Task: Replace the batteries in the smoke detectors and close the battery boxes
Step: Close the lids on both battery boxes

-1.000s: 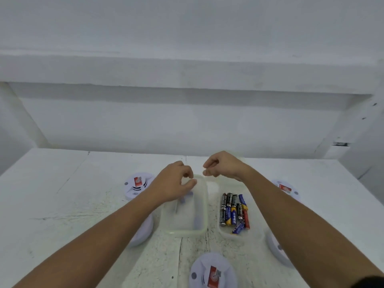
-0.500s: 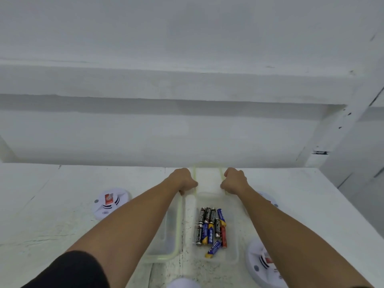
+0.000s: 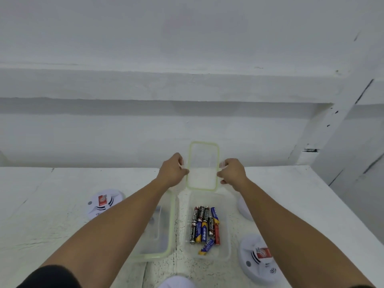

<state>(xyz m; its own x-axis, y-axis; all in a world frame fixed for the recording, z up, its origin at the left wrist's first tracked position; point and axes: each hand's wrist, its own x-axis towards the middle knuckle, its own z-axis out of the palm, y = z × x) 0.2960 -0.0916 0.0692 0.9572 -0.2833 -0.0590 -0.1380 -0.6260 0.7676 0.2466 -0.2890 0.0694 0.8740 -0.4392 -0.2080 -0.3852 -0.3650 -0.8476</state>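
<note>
A clear lid with a green rim (image 3: 203, 166) is held tilted up beyond the open battery box (image 3: 226, 225). My left hand (image 3: 173, 172) grips its left edge and my right hand (image 3: 231, 171) grips its right edge. Several batteries (image 3: 204, 227), black, blue, yellow and red, lie loose in the open box. To its left a second clear box with a green-rimmed lid (image 3: 164, 229) sits partly under my left forearm. White round smoke detectors lie around: one at the left (image 3: 104, 202), one at the lower right (image 3: 259, 257).
Another detector (image 3: 243, 208) shows partly behind my right forearm, and a fourth (image 3: 176, 282) peeks in at the bottom edge. Everything rests on a white speckled table (image 3: 41, 204) against a white wall with a ledge. A white post rises at the right.
Both hands moved from the left box to the far lid, took hold of its sides and raised it on edge. The view shifted, so the boxes now sit lower in frame.
</note>
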